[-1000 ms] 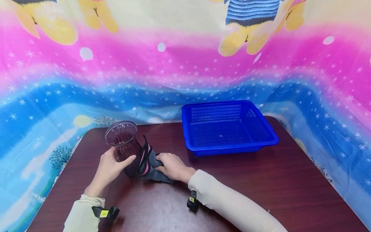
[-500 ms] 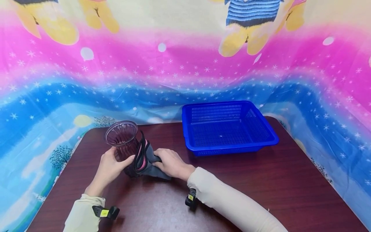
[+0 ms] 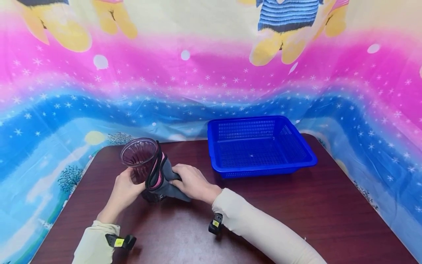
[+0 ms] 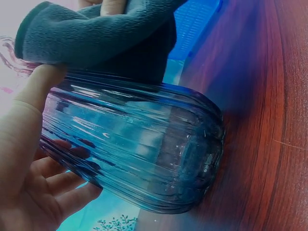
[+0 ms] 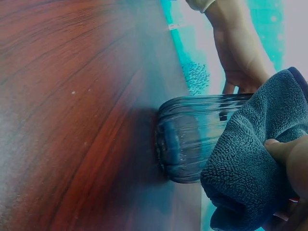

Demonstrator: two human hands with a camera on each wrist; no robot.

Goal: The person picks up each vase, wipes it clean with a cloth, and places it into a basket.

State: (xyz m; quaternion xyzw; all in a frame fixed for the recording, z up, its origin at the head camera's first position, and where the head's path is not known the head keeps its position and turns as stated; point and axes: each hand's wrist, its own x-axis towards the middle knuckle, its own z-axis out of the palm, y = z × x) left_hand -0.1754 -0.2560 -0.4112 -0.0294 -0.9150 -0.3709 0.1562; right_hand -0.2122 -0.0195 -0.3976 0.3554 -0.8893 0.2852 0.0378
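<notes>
A ribbed, purplish glass vase (image 3: 140,154) with a flared rim stands on the left part of the table. My left hand (image 3: 124,190) grips it from the left, thumb in front and fingers curled round the far side, as the left wrist view shows. A folded grey cloth (image 3: 169,183) with black edging and a pink inner side lies against the vase's right side. My right hand (image 3: 192,181) holds the cloth bunched, its thumb (image 5: 279,149) pressed into the fabric. The cloth hides part of the vase's body; its base (image 4: 202,154) is visible in the left wrist view.
A blue plastic basket (image 3: 263,169) with perforated walls stands at the back right of the dark reddish-brown wooden table (image 3: 263,205). Behind the table hangs a colourful printed curtain (image 3: 197,80). Black wrist cameras sit on both sleeves.
My right hand has moved the cloth left and slightly upward along the vase's side, so the cloth now reaches near the rim. The left hand and the vase have stayed almost still.
</notes>
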